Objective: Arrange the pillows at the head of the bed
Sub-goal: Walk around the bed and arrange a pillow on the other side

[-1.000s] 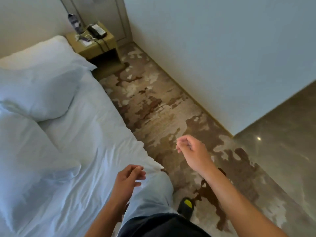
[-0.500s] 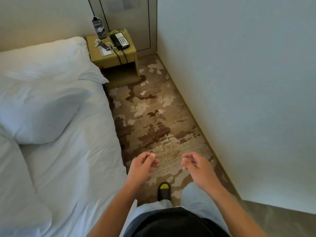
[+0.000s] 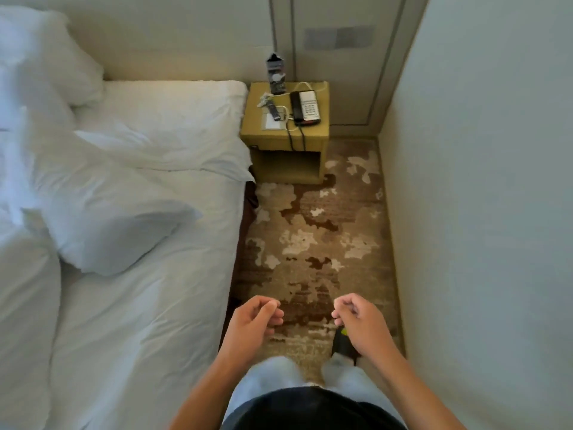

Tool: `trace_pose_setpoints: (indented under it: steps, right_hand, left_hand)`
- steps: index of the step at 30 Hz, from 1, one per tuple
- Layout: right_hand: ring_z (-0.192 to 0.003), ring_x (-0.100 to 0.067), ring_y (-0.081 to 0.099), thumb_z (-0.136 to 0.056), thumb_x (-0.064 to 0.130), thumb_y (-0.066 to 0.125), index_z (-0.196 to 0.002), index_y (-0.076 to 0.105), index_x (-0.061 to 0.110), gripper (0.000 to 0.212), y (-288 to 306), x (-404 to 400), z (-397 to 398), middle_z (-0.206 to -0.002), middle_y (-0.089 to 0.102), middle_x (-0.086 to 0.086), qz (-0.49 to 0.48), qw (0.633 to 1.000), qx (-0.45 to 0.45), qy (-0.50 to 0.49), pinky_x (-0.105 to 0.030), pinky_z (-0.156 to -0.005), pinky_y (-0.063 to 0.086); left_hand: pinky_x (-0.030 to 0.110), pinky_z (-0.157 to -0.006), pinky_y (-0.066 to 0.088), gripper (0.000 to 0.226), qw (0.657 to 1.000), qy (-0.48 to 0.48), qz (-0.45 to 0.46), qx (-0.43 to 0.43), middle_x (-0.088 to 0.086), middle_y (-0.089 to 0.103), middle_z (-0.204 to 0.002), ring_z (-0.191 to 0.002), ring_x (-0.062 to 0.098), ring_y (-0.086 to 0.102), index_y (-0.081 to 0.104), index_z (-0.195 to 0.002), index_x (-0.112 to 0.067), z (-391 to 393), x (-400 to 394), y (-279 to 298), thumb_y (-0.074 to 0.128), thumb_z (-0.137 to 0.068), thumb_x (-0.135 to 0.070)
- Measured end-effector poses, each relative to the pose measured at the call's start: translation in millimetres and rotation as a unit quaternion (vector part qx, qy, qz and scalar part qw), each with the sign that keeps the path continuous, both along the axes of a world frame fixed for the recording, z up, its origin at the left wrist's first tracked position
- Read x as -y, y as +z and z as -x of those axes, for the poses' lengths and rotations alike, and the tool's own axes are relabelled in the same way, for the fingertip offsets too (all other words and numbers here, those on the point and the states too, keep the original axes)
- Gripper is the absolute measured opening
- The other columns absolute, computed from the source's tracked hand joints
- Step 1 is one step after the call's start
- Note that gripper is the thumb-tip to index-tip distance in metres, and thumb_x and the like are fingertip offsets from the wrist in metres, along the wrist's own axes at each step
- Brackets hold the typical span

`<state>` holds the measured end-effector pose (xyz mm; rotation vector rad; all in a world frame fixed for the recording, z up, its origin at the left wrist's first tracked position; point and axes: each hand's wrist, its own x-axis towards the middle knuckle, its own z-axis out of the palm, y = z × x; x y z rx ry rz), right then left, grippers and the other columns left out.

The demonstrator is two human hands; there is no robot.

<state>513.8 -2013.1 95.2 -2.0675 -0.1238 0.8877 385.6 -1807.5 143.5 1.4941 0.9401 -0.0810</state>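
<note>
You're standing in the aisle beside the bed (image 3: 148,321), its white sheet rumpled and soft-looking, and the pillows are all up ahead on your left, none of them squared to the headboard yet. The pillow lying flat at the head (image 3: 173,125) sits closest to where it belongs, its corner hanging just over the mattress edge near the nightstand (image 3: 283,141). In front of it the plump pillow (image 3: 105,218) lies at a slant, one corner pointing toward the aisle, and it looks the obvious one to take first. More white bedding bulges at the far left edge, but how many pillows that is, you can't tell from here. Expect these to be light, squashy and floppy: pinch one corner only and the filling will likely sag away, so go for two corners or scoop a hand under each short end, and the cotton casing should give you plenty of friction. Nothing fragile in the bedding itself, but mind the phone (image 3: 305,108) and the small carton on that nightstand when you swing a pillow past. Your left hand (image 3: 252,324) and right hand (image 3: 359,322) hang over the carpet, well apart from the bedding, each grip loosely curled and carrying nothing at all.
</note>
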Motion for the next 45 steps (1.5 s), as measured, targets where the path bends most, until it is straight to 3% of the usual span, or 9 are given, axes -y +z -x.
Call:
trace_pose_setpoints:
  steps: [3, 11, 19, 28, 32, 37, 41, 45]
  right_hand:
    - [-0.085, -0.005, 0.074, -0.106, 0.033, 0.059, -0.099, 0.070, 0.033, 0.013, 13.3, -63.6, -74.5, -0.091, 0.077, 0.008, -0.018, 0.994, 0.020, 0.102, -0.023, -0.081, 0.058]
    - [-0.092, -0.009, 0.073, -0.107, 0.033, 0.059, -0.106, 0.070, 0.030, 0.012, 36.9, -245.8, -211.2, -0.096, 0.075, 0.009, -0.060, 0.960, 0.050, 0.269, -0.024, -0.085, 0.059]
    - [-0.089, 0.000, 0.073, -0.106, 0.035, 0.061, -0.105, 0.068, 0.039, 0.009, 18.8, -360.4, -318.2, -0.094, 0.076, 0.012, -0.012, 0.943, 0.075, 0.325, -0.018, -0.077, 0.057]
    - [-0.093, -0.008, 0.073, -0.106, 0.033, 0.061, -0.107, 0.069, 0.035, 0.008, 4.1, -496.3, -425.2, -0.097, 0.074, 0.013, 0.037, 0.929, 0.051, 0.365, -0.016, -0.074, 0.055]
    - [-0.092, -0.006, 0.073, -0.106, 0.033, 0.061, -0.107, 0.069, 0.037, 0.008, -16.2, -592.6, -445.4, -0.097, 0.075, 0.011, 0.016, 0.897, 0.031, 0.441, -0.018, -0.076, 0.054]
    - [-0.091, -0.010, 0.072, -0.105, 0.035, 0.061, -0.101, 0.069, 0.034, 0.010, -34.9, -715.1, -437.3, -0.093, 0.075, 0.008, -0.004, 0.834, 0.012, 0.552, -0.036, -0.089, 0.061]
    - [-0.086, -0.010, 0.072, -0.101, 0.038, 0.062, -0.095, 0.068, 0.034, 0.009, -40.4, -793.0, -402.9, -0.088, 0.075, 0.009, -0.021, 0.778, 0.016, 0.628, -0.037, -0.084, 0.061]
    - [-0.086, -0.012, 0.070, -0.100, 0.041, 0.060, -0.101, 0.068, 0.028, 0.015, -50.5, -844.2, -357.5, -0.091, 0.072, 0.011, -0.021, 0.741, 0.024, 0.671, -0.034, -0.077, 0.058]
  left_hand:
    - [0.042, -0.083, 0.061, 0.022, 0.995, 0.101, 0.006, -0.019, 0.006, 0.079, -0.089, -0.088, 0.023, 0.076, 0.077, -0.092, -0.021, -16.4, -15.7, 4.5, 0.058, -0.103, -0.025]
    - [0.030, -0.077, 0.061, 0.023, 0.954, 0.298, 0.015, -0.031, 0.003, 0.079, -0.091, -0.088, 0.017, 0.076, 0.078, -0.090, -0.032, -75.4, -92.1, -10.6, 0.058, -0.102, -0.034]
    - [0.037, -0.087, 0.062, 0.021, 0.959, 0.284, 0.022, 0.007, -0.002, 0.079, -0.095, -0.093, 0.015, 0.076, 0.074, -0.103, -0.022, -205.5, -239.5, -18.8, 0.056, -0.103, -0.033]
    - [0.040, -0.089, 0.061, 0.020, 0.947, 0.321, 0.011, 0.027, -0.003, 0.079, -0.092, -0.092, 0.017, 0.075, 0.073, -0.103, -0.021, -319.3, -388.9, -1.6, 0.056, -0.104, -0.032]
    - [0.040, -0.090, 0.061, 0.020, 0.926, 0.378, 0.001, -0.002, -0.005, 0.078, -0.094, -0.091, 0.012, 0.075, 0.072, -0.106, -0.024, -334.4, -437.8, -12.1, 0.055, -0.104, -0.035]
    - [0.038, -0.088, 0.062, 0.020, 0.867, 0.492, -0.024, -0.075, -0.004, 0.078, -0.095, -0.091, 0.007, 0.073, 0.072, -0.105, -0.026, -330.7, -482.9, -11.9, 0.054, -0.104, -0.034]
    - [0.039, -0.087, 0.060, 0.018, 0.823, 0.551, -0.032, -0.134, -0.004, 0.077, -0.096, -0.092, 0.008, 0.072, 0.072, -0.101, -0.027, -314.6, -509.9, -11.1, 0.056, -0.103, -0.035]
    - [0.030, -0.080, 0.055, 0.021, 0.817, 0.540, -0.051, -0.197, -0.009, 0.073, -0.102, -0.097, 0.007, 0.067, 0.070, -0.106, -0.029, -286.1, -540.1, -19.4, 0.057, -0.100, -0.044]
